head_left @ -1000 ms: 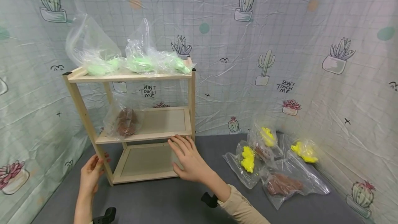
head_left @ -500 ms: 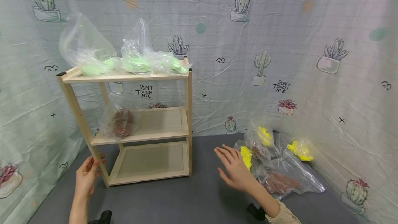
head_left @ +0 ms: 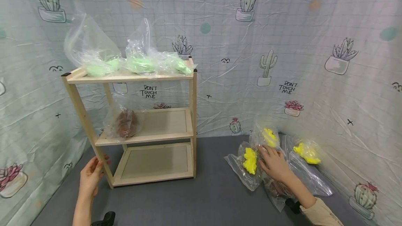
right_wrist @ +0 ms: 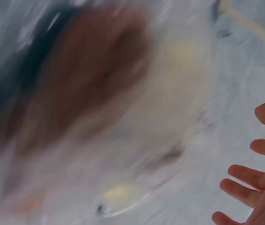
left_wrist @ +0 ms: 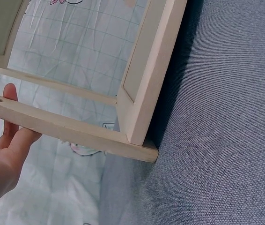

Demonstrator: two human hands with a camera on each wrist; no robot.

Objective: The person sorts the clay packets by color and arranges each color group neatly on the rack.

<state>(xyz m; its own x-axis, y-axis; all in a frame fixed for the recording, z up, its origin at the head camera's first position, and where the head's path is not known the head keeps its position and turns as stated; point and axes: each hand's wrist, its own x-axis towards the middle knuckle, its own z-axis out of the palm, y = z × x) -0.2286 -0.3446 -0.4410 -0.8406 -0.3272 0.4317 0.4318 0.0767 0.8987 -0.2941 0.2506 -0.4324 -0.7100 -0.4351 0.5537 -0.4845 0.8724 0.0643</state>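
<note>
At the left of the head view stands a small wooden shelf rack. My left hand holds its front left post low down, fingers behind the wood and thumb against it. To the right, my right hand is over a pile of clear plastic bags, fingers extended and spread. Around it lie a bag with a yellow lump, another yellow one, and a bag with a brown lump, partly hidden by the forearm. Brown contents look blurred in the right wrist view; contact with the fingers is unclear.
Three bags with light green contents sit on the top shelf. A bag with a brown lump stands at the left of the middle shelf. Farther right lies another yellow-filled bag. A cactus-print curtain encloses the grey tabletop.
My right hand has moved right, from the front of the middle shelf to over the pile of bags. The left hand has stayed on the post.
</note>
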